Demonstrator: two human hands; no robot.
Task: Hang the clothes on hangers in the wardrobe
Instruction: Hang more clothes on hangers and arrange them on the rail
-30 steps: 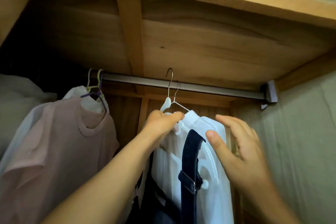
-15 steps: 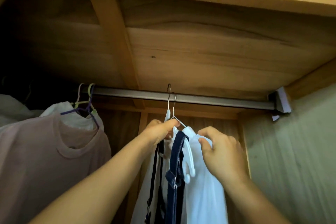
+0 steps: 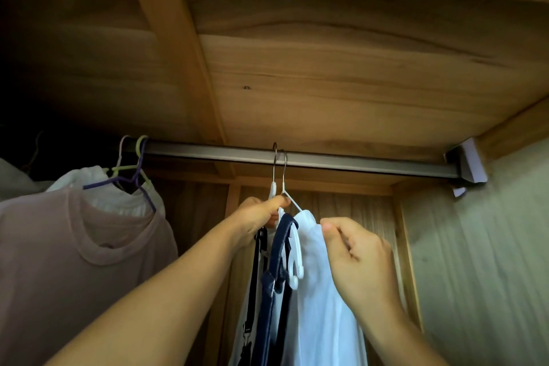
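- Wooden wardrobe (image 3: 326, 68) interior, grey rail (image 3: 341, 162) running across mid-frame under the plank ceiling.
- At centre, hanging from the rail: white garment (image 3: 320, 291) on a thin wire hanger (image 3: 289, 197), beside a navy strappy garment (image 3: 274, 291) on a white plastic hanger (image 3: 292, 249).
- Two metal hooks side by side on the rail at centre; three coloured hooks at upper left above a pink T-shirt (image 3: 74, 261).
- Left hand (image 3: 261, 217) curled round the hanger necks; right hand (image 3: 359, 258) pinching the white garment's shoulder.
- Since half a second ago: right hand lower, camera tilted further up.
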